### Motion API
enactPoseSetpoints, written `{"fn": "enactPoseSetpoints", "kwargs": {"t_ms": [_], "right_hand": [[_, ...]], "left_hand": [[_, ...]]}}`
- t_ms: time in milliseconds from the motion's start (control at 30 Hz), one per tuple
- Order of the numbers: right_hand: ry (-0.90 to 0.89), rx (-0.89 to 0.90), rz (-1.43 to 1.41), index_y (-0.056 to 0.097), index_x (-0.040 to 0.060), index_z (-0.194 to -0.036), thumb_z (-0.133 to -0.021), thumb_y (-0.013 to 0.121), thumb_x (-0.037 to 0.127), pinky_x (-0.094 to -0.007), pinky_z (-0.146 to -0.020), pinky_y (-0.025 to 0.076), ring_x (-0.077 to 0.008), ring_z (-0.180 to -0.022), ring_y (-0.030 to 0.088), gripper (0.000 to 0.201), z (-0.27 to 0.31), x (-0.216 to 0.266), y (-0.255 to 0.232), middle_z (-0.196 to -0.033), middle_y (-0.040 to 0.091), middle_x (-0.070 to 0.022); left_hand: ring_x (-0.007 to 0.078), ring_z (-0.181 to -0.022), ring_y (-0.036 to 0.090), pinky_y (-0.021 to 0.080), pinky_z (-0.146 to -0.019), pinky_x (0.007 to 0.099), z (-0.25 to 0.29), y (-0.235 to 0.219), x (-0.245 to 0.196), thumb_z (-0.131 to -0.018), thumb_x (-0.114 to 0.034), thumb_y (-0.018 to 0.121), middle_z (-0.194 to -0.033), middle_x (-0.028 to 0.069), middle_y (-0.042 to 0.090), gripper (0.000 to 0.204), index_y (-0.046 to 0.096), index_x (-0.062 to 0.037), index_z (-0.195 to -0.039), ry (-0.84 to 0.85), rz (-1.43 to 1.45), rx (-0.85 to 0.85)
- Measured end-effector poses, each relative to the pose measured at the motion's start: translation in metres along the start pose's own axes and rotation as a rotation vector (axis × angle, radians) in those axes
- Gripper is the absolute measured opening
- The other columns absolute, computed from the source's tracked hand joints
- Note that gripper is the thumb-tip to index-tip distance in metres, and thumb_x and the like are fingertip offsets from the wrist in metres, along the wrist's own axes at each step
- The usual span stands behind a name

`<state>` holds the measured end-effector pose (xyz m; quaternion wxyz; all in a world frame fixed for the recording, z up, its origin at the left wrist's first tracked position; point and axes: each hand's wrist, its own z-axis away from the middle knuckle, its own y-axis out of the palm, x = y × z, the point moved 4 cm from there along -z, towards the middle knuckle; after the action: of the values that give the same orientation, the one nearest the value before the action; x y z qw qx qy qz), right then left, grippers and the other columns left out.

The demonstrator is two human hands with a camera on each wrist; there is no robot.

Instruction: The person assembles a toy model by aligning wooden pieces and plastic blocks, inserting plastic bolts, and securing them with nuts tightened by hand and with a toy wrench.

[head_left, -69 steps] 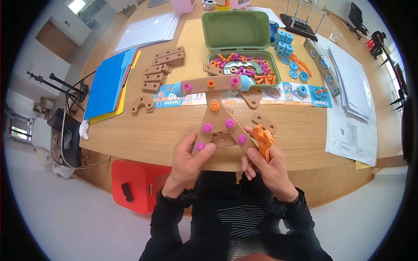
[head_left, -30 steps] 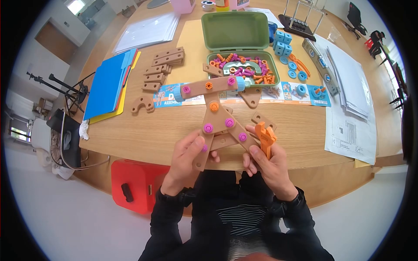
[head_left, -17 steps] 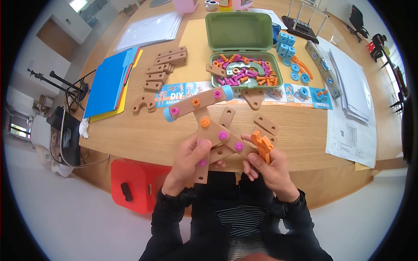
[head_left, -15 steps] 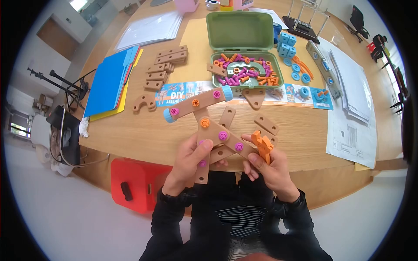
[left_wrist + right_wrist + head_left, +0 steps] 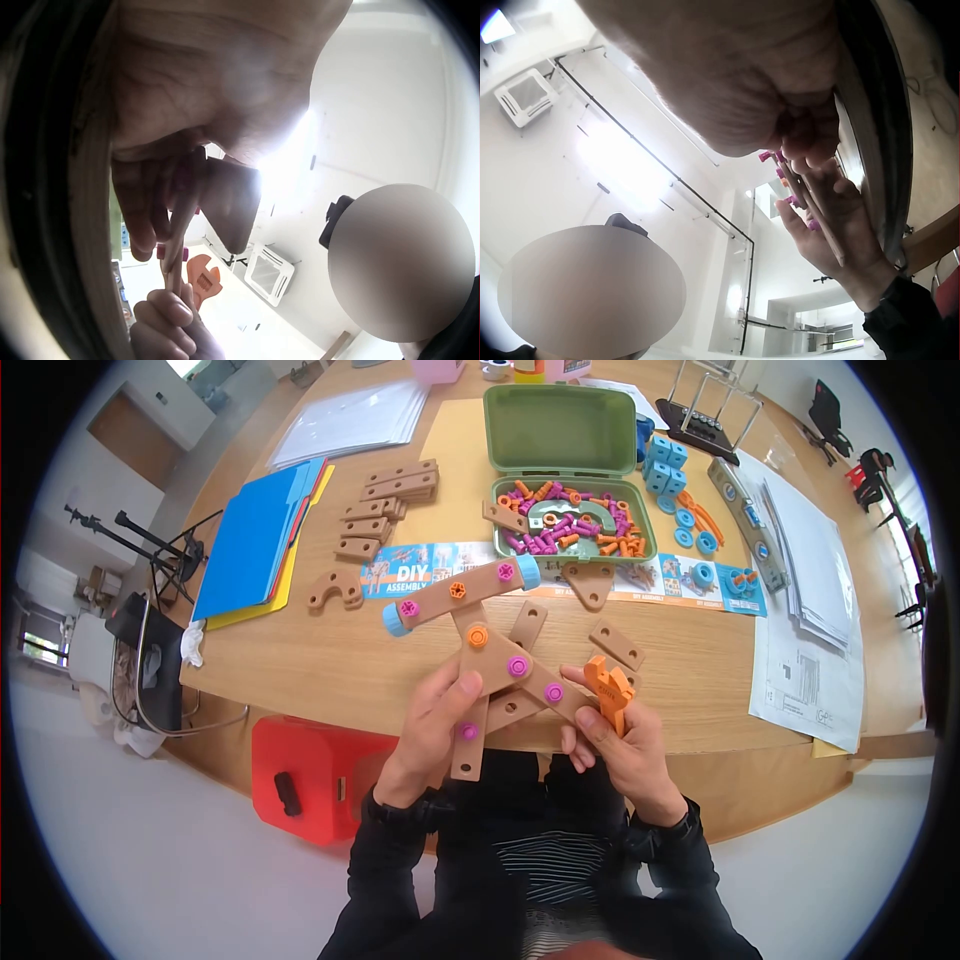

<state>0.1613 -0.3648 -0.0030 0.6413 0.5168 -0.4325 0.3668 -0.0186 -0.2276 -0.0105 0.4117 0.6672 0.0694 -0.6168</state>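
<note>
In the head view, a bolted toy assembly (image 5: 490, 660) of brown perforated strips and a triangular plate is held over the table's near edge. Pink and orange toy bolts join its parts. Its top bar (image 5: 435, 600) carries blue end caps and slants, left end lower. My left hand (image 5: 425, 735) grips the assembly's left side, thumb on the face of the plate. With my right hand (image 5: 635, 760) I hold an orange toy wrench (image 5: 610, 695) and pinch the lower end of the right diagonal strip (image 5: 575, 705). The left wrist view also shows the wrench (image 5: 202, 281) beside the right fingers.
Beyond the hands stands an open green box (image 5: 640, 520) of toy bolts on an instruction sheet (image 5: 410, 575). Brown strips (image 5: 400, 480) lie left, blue blocks (image 5: 665, 465) right. Two loose strips (image 5: 615, 645) lie near the right hand. Blue folders (image 5: 250, 545) and papers (image 5: 810, 670) flank the work.
The assembly has tilted, its top bar's left end dropping and coming nearer. The left lower strip has swung to point straight down. The left hand's hold has shifted; the right hand keeps the wrench.
</note>
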Motion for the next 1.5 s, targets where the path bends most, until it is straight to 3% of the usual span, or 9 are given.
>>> {"fn": "enactPoseSetpoints", "kwargs": {"t_ms": [100, 167, 500, 633, 767, 833, 1033, 1367, 1500], "right_hand": [[0.000, 0.002, 0.018, 0.046, -0.0015, -0.158, -0.114, 0.052, 0.009, -0.0254, -0.064, 0.050, -0.0076, -0.066, 0.054, 0.045, 0.000, 0.000, 0.000, -0.087, 0.066, -0.0069], [-0.005, 0.004, 0.006, 0.046, -0.0015, -0.158, -0.115, 0.051, 0.009, -0.0252, -0.063, 0.050, -0.0076, -0.066, 0.053, 0.045, -0.001, -0.002, -0.001, -0.087, 0.066, -0.0070], [0.041, -0.254, 0.094, 0.057, 0.0018, -0.144, -0.114, 0.055, 0.016, -0.0251, -0.064, 0.048, -0.0049, -0.066, 0.050, 0.034, 0.015, -0.002, -0.026, -0.086, 0.053, 0.0031], [-0.291, -0.521, 0.672, 0.063, 0.0017, -0.131, -0.111, 0.060, 0.022, -0.0338, -0.074, 0.050, -0.0156, -0.082, 0.063, 0.028, 0.013, 0.028, -0.068, -0.095, 0.067, -0.0033], [-0.225, -0.641, 0.957, 0.063, -0.0001, -0.129, -0.110, 0.061, 0.019, -0.0380, -0.080, 0.051, -0.0278, -0.095, 0.068, 0.027, 0.016, 0.046, -0.105, -0.106, 0.071, -0.0157], [-0.222, -0.661, 1.156, 0.062, -0.0013, -0.130, -0.105, 0.065, 0.012, -0.0416, -0.084, 0.050, -0.0363, -0.098, 0.065, 0.028, 0.016, 0.042, -0.118, -0.109, 0.068, -0.0218], [-0.364, -0.662, 1.484, 0.064, -0.0004, -0.127, -0.095, 0.069, 0.004, -0.0468, -0.089, 0.048, -0.0383, -0.103, 0.059, 0.033, 0.014, 0.046, -0.107, -0.106, 0.064, -0.0171], [-0.333, -0.665, 1.467, 0.064, -0.0010, -0.126, -0.097, 0.070, 0.007, -0.0461, -0.087, 0.048, -0.0379, -0.102, 0.059, 0.031, 0.011, 0.050, -0.104, -0.105, 0.061, -0.0183], [-0.310, -0.507, 1.095, 0.062, 0.0006, -0.134, -0.103, 0.068, 0.018, -0.0418, -0.082, 0.047, -0.0330, -0.091, 0.056, 0.036, 0.013, 0.045, -0.076, -0.100, 0.057, -0.0160]], "left_hand": [[0.0183, -0.128, 0.062, 0.048, -0.110, 0.0341, -0.001, 0.003, -0.001, -0.114, -0.026, 0.053, -0.139, 0.0125, 0.064, 0.048, 0.051, 0.0068, -0.149, 0.002, 0.009, -0.004], [0.0298, -0.117, 0.072, 0.063, -0.092, 0.0402, -0.002, 0.004, -0.003, -0.112, -0.027, 0.049, -0.131, 0.0210, 0.068, 0.048, 0.052, 0.0088, -0.144, -0.005, -0.099, -0.096], [0.0319, -0.105, 0.076, 0.066, -0.082, 0.0405, -0.005, -0.001, -0.004, -0.113, -0.027, 0.046, -0.126, 0.0219, 0.070, 0.045, 0.055, 0.0084, -0.139, -0.003, -0.105, -0.159], [0.0253, -0.108, 0.074, 0.063, -0.084, 0.0382, -0.005, -0.005, -0.001, -0.115, -0.026, 0.048, -0.125, 0.0174, 0.071, 0.040, 0.057, 0.0055, -0.138, 0.049, -0.033, -0.133], [0.0323, -0.099, 0.076, 0.062, -0.076, 0.0395, -0.008, -0.005, -0.003, -0.115, -0.033, 0.043, -0.120, 0.0228, 0.072, 0.048, 0.057, 0.0080, -0.136, 0.126, -0.086, -0.172], [0.0270, -0.098, 0.076, 0.062, -0.077, 0.0372, -0.009, -0.010, -0.002, -0.116, -0.031, 0.045, -0.121, 0.0192, 0.072, 0.044, 0.057, 0.0060, -0.136, 0.139, -0.087, -0.167], [0.0243, -0.094, 0.075, 0.061, -0.075, 0.0348, -0.010, -0.024, -0.010, -0.116, -0.032, 0.047, -0.120, 0.0173, 0.072, 0.044, 0.058, 0.0055, -0.136, 0.178, -0.207, -0.212], [0.0286, -0.094, 0.076, 0.062, -0.074, 0.0363, -0.010, -0.025, -0.007, -0.114, -0.029, 0.051, -0.121, 0.0191, 0.073, 0.042, 0.060, 0.0074, -0.134, 0.175, -0.125, -0.206], [0.0249, -0.098, 0.076, 0.063, -0.083, 0.0348, -0.007, -0.015, -0.005, -0.110, -0.022, 0.056, -0.121, 0.0173, 0.073, 0.038, 0.061, 0.0070, -0.134, 0.071, -0.098, -0.224]]}}
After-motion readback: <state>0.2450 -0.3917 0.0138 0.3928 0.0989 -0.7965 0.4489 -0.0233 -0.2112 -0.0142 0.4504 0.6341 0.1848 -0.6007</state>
